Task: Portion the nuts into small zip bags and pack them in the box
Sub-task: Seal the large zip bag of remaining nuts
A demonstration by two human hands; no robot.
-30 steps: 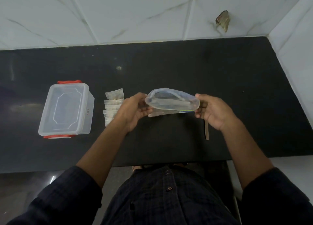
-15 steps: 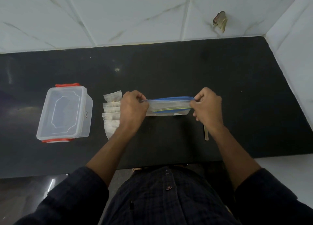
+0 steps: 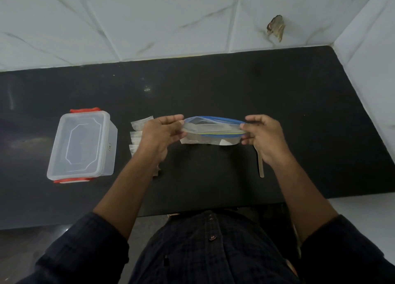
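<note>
Blue-edged, the large zip bag (image 3: 213, 130) stretches left to right between both hands above the black counter (image 3: 277, 95), mouth partly open. The left hand (image 3: 161, 134) pinches one end, the right hand (image 3: 261, 137) the other. Small zip bags (image 3: 139, 132) and the lidded box (image 3: 82, 146) lie left, nearer the left hand.
</note>
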